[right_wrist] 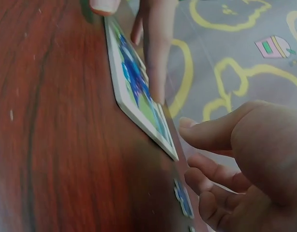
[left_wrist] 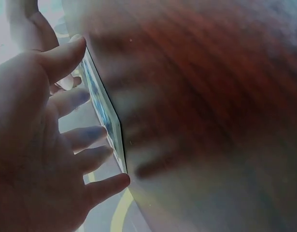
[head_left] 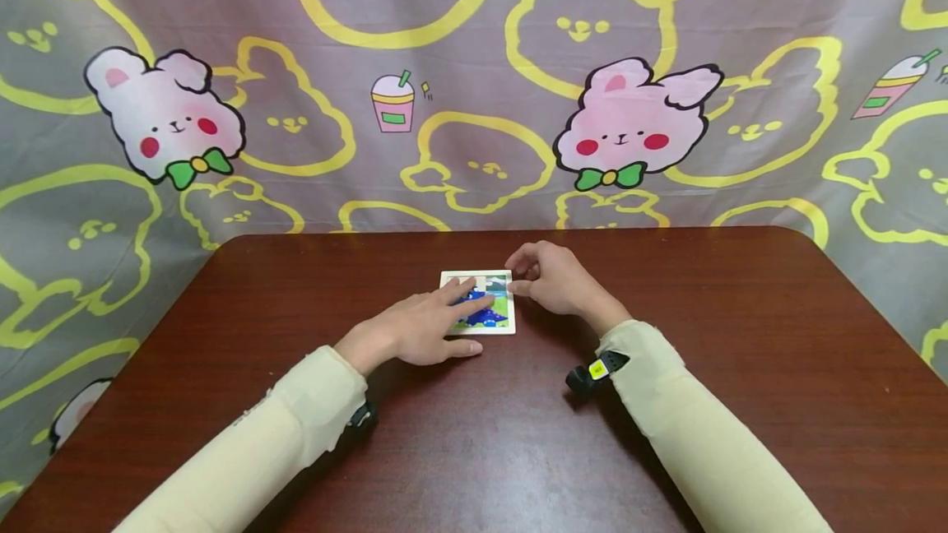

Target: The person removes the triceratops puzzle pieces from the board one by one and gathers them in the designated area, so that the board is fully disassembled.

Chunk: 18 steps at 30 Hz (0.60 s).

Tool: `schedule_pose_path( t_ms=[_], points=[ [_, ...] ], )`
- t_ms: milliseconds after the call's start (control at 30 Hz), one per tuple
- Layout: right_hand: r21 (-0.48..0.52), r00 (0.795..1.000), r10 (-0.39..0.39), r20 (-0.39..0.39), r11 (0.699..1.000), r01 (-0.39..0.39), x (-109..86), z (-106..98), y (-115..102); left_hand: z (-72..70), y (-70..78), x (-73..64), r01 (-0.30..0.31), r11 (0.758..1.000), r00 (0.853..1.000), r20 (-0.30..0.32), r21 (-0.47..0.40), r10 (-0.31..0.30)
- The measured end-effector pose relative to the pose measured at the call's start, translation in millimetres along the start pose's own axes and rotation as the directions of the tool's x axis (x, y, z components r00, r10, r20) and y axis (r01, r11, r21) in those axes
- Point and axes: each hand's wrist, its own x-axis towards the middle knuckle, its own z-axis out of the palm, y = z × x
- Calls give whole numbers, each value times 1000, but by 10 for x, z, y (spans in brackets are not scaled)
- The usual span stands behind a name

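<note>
A small framed jigsaw puzzle [head_left: 502, 317] with a blue dinosaur picture and a white border lies flat on the table. At its upper left, a pale bare patch shows between the fingers. My left hand [head_left: 425, 326] is spread over the puzzle's left side, fingers extended across the picture. Beside the upper right corner is my right hand [head_left: 559, 278], its fingers loosely bent. In the right wrist view, a gap shows between that thumb and the fingers, with nothing visible in it. A loose jigsaw piece [right_wrist: 183, 199] lies on the table near those fingertips.
The dark reddish-brown wooden table [head_left: 504, 451] reaches back to a patterned cloth [head_left: 474, 64] with cartoon rabbits. At the bottom of the right wrist view, another small thing by the loose piece is mostly cut off.
</note>
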Motion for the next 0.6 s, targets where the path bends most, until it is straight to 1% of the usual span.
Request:
schedule_pose_path(
  t_ms=[100, 200, 333, 467, 600],
  points=[
    [-29, 999, -32, 19, 999, 33, 31, 74, -72, 4, -22, -15, -4, 1000, 1000, 6, -2, 4],
    [-62, 998, -59, 28, 996, 61, 34, 107, -90, 8, -12, 7, -15, 1000, 1000, 13, -7, 15],
    [-114, 995, -93, 32, 989, 96, 55, 146, -103, 2, -7, 10, -5, 1000, 1000, 22, -9, 6],
    [-176, 995, -101, 25, 979, 103, 83, 179, -114, 1, -7, -3, -4, 1000, 1000, 28, -25, 5],
    [-194, 996, -89, 24, 977, 92, 102, 206, -132, 7, -7, -16, 5, 999, 999, 39, -37, -4]
  ],
)
